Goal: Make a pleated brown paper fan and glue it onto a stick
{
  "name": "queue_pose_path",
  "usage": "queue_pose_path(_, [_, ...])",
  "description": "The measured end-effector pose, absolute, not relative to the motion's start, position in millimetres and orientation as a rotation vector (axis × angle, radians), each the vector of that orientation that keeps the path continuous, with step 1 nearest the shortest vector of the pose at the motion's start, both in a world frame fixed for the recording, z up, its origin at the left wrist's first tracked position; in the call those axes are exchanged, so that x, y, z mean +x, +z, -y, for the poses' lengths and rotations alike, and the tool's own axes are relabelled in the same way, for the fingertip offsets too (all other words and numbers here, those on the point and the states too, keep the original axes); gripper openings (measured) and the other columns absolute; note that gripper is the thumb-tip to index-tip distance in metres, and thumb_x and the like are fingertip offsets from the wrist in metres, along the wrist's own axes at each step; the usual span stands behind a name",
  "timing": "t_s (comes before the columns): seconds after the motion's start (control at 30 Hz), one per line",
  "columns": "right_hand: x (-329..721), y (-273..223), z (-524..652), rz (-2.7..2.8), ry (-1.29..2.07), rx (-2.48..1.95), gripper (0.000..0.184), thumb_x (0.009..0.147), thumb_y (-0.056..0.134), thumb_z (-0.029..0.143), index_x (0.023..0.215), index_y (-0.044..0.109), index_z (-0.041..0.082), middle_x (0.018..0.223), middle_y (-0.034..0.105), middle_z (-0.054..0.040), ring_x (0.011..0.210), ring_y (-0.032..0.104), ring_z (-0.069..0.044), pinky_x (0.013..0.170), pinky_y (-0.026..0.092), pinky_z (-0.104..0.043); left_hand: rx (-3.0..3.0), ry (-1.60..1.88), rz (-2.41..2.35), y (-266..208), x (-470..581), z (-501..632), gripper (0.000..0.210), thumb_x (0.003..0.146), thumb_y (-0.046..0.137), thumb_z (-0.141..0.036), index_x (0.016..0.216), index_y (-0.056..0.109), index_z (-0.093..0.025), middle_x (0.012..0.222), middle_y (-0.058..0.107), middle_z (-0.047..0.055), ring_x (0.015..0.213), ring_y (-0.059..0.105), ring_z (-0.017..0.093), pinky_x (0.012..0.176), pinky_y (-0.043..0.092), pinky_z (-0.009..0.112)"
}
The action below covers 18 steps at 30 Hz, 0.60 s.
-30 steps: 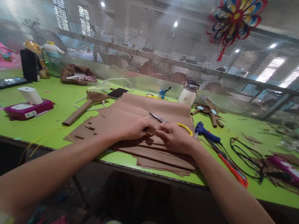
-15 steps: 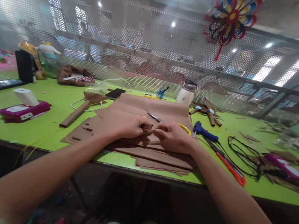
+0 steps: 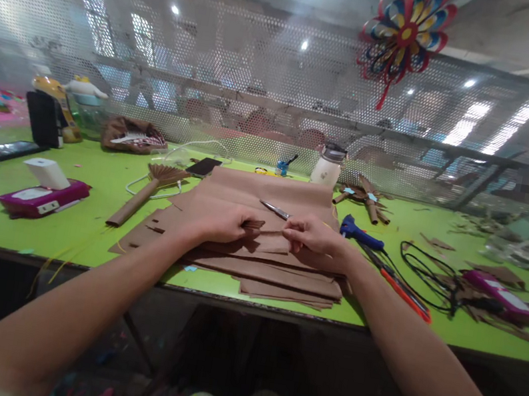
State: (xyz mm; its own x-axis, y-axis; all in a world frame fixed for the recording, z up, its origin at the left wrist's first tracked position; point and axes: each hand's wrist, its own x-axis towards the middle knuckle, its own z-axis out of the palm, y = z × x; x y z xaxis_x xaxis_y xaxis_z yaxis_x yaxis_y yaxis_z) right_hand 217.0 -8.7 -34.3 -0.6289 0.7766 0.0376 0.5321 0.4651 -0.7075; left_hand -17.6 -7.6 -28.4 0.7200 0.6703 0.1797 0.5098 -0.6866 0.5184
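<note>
Paper fan (image 3: 167, 173): left of the paper stack (image 3: 271, 189), joined to a tube (image 3: 131, 204), seemingly done.
Left hand (image 3: 225, 224): over the paper stack, fingers clamped on pleated paper (image 3: 254, 225); pleats formed, no tube visible on it.
Right hand (image 3: 313, 235): over the paper stack, fingertips together; cannot tell whether on paper.

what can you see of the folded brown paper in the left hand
The folded brown paper looks matte and plain, its narrow pleats stacked so their edges show. The left hand pinches it, hiding part of it, over brown sheets. The exposed end points toward the right hand; whether that hand also touches it cannot be told.
</note>
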Motion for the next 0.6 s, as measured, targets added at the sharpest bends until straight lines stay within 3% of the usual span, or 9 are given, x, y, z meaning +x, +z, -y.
queue_pose_path(0.17, [216,-25,13,2.441,0.600,-1.086,0.019,0.076,0.048,0.023,0.082,0.064,0.014,0.071,0.064,-0.0031,0.064,0.054,-0.012,0.061,0.040,-0.024,2.516,0.512,-0.906,-29,-17,8,0.018,0.076,0.043,-0.026,0.062,0.046,-0.016,0.057,0.047,-0.002,0.055,0.042,0.010,0.052,0.028,0.021])
queue_pose_path(0.27, [211,-21,17,2.425,0.401,-1.055,0.028,0.070,0.050,0.014,0.092,0.066,0.015,0.087,0.065,-0.0053,0.075,0.055,-0.014,0.068,0.041,-0.025,2.521,0.515,-0.904,-30,-16,9,0.019,0.076,0.044,-0.027,0.061,0.046,-0.015,0.056,0.044,-0.002,0.054,0.040,0.009,0.052,0.027,0.021])
queue_pose_path(0.6, [198,-28,30,2.543,0.169,-0.956,0.020,0.071,0.053,0.012,0.084,0.067,0.016,0.081,0.061,-0.0048,0.069,0.051,-0.013,0.062,0.035,-0.023,2.720,0.558,-0.844,-36,-10,3,0.017,0.072,0.047,-0.020,0.056,0.049,-0.014,0.067,0.048,0.001,0.062,0.042,0.010,0.059,0.033,0.021])
